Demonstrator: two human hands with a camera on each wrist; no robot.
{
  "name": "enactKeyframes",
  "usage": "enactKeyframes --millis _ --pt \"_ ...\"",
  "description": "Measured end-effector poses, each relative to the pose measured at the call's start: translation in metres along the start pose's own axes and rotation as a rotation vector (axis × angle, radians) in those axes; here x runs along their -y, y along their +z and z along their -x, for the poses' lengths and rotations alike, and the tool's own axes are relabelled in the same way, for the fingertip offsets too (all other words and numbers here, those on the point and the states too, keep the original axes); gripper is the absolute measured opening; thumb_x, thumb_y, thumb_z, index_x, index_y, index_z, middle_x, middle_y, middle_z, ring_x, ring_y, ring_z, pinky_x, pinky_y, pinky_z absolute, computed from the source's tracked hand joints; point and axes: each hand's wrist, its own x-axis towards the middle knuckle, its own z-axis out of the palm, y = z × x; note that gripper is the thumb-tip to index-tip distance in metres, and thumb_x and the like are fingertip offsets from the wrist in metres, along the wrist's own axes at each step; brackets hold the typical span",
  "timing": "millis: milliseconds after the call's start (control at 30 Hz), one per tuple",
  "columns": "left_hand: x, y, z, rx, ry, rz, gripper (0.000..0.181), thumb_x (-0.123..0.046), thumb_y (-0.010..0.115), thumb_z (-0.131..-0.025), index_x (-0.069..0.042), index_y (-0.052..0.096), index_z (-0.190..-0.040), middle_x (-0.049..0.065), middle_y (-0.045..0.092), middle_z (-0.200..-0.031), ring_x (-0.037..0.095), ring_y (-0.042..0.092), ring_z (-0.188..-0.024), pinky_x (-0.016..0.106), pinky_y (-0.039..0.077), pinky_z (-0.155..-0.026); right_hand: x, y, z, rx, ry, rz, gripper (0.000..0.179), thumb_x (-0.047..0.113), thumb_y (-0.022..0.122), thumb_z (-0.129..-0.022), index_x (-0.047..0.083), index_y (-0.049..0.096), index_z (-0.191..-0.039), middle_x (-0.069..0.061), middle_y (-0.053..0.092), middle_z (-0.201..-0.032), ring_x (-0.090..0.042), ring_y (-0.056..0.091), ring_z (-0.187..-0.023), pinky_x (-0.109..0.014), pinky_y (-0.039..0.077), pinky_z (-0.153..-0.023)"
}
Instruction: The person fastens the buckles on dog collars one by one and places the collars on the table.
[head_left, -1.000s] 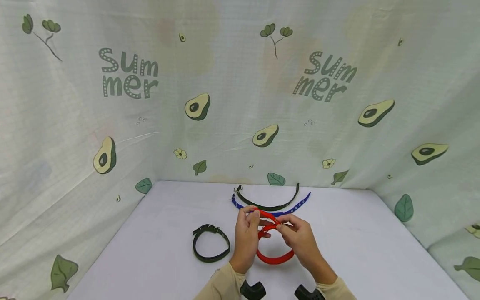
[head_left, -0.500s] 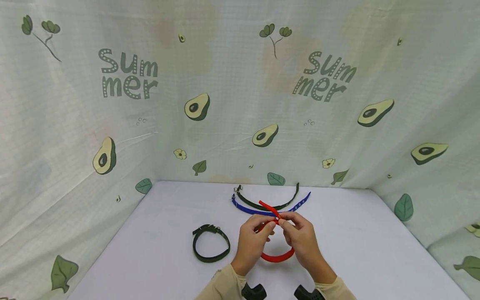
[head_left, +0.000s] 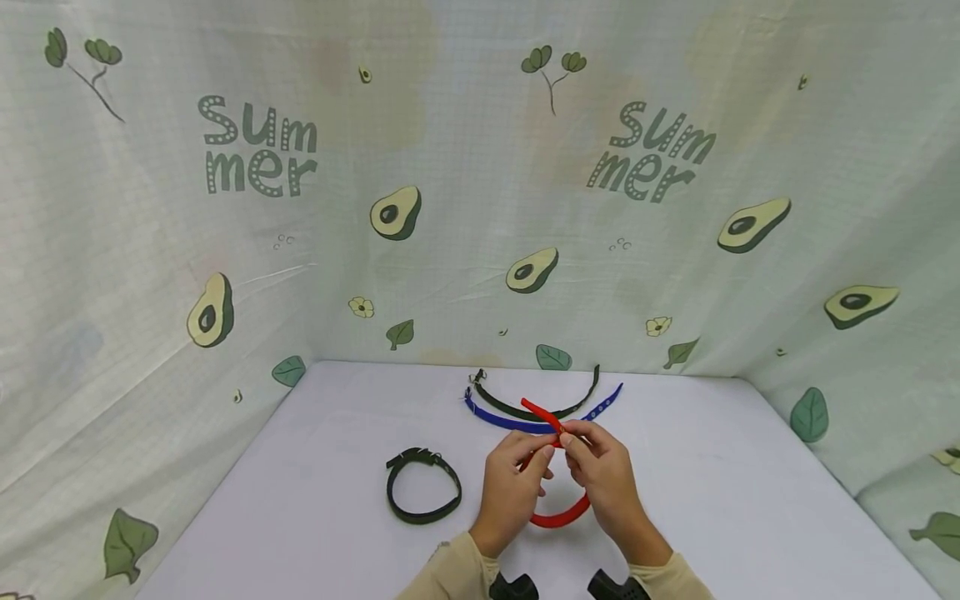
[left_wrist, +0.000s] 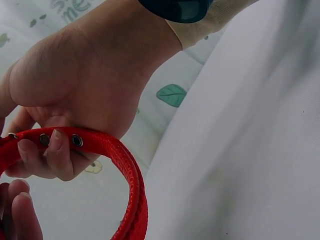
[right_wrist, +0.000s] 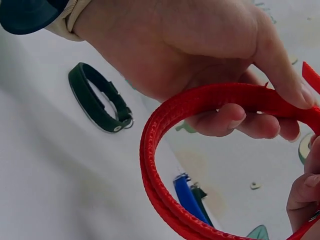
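Observation:
In the head view a red collar [head_left: 558, 518] is bent into a loop between both hands, its free tip [head_left: 538, 408] poking up and left past the fingertips. My left hand [head_left: 512, 483] pinches the strap on the left, thumb and fingers close to the right hand's. On the other side my right hand [head_left: 606, 477] pinches the strap where it crosses itself. Metal eyelets [left_wrist: 77, 140] show along the red band in the left wrist view. Curled fingers [right_wrist: 260, 125] support the band from beneath in the right wrist view. The buckle is mostly hidden by the hands.
A dark green collar [head_left: 423, 517], fastened into a ring, lies left of the hands on the white table [head_left: 315, 492]. Behind the hands, a blue collar [head_left: 504, 422] and another dark green collar [head_left: 589, 392] lie unfastened in shallow curves. A printed curtain [head_left: 465, 167] surrounds the table.
My left hand has let go of the strap's upper end and shifted down and right to pinch near the right hand. The red tip now sticks out freely.

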Motion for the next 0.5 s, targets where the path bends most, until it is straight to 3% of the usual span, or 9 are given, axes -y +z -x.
enactKeyframes --millis 333,500 --pt "0.001 0.0012 0.0008 0.02 -0.013 -0.048 0.019 -0.021 0.066 -0.099 -0.023 0.076 -0.115 -0.002 0.06 -0.091 0.013 0.064 -0.064 0.03 0.056 -0.051 -0.0023 0.004 0.0007 -0.056 0.035 -0.018 0.025 0.022 0.064 -0.1 0.005 0.067 -0.119 -0.015 0.056 -0.083 -0.018 0.052 -0.067 -0.023 0.048 -0.055" --pt "0.0022 0.0015 0.0008 0.026 0.034 -0.076 0.02 -0.016 0.064 -0.1 -0.021 0.075 -0.115 -0.001 0.062 -0.092 0.011 0.063 -0.061 0.03 0.054 -0.048 -0.0038 0.0039 -0.0004 -0.048 0.024 -0.047 0.028 0.021 0.063 -0.101 0.0 0.066 -0.119 -0.011 0.055 -0.08 -0.016 0.051 -0.067 -0.022 0.046 -0.054"
